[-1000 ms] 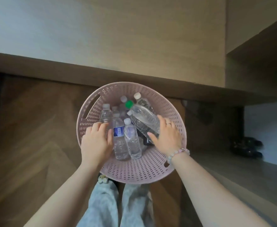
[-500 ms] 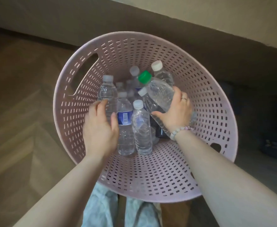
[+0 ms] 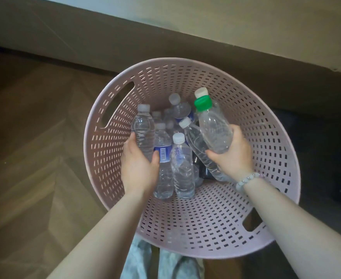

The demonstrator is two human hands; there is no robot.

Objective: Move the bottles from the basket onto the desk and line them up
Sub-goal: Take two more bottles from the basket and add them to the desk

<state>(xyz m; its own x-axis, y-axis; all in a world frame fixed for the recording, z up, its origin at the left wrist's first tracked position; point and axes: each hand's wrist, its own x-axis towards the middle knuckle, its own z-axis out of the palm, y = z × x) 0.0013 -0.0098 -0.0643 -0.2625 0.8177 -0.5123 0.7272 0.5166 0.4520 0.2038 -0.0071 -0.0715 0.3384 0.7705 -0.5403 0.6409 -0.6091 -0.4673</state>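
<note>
I have both hands down inside the pink perforated basket (image 3: 205,214), apart, each wrapped round its own bottle. My left hand (image 3: 139,168) grips the lower half of a clear ribbed bottle (image 3: 143,133), thumb across its front; its long axis runs straight away from the palm, pale cap farthest out. My right hand (image 3: 232,156) cups the base of the green-capped bottle (image 3: 214,127), which is smoother and fatter and tilts up and slightly inward, cap leading. The rest of the bottles lie between and beyond my hands: a blue-labelled bottle (image 3: 162,158) and a white-capped bottle (image 3: 182,168) touch just inside my left thumb, and others are heaped behind. All are thin, crinkly clear plastic and look empty, so I judge them light and easy to dent. The pale surface (image 3: 246,21) past the basket's far rim is, I take it, the desk; both caps already point that way, so the lift goes up and forward, neither hand clearly nearer.
</note>
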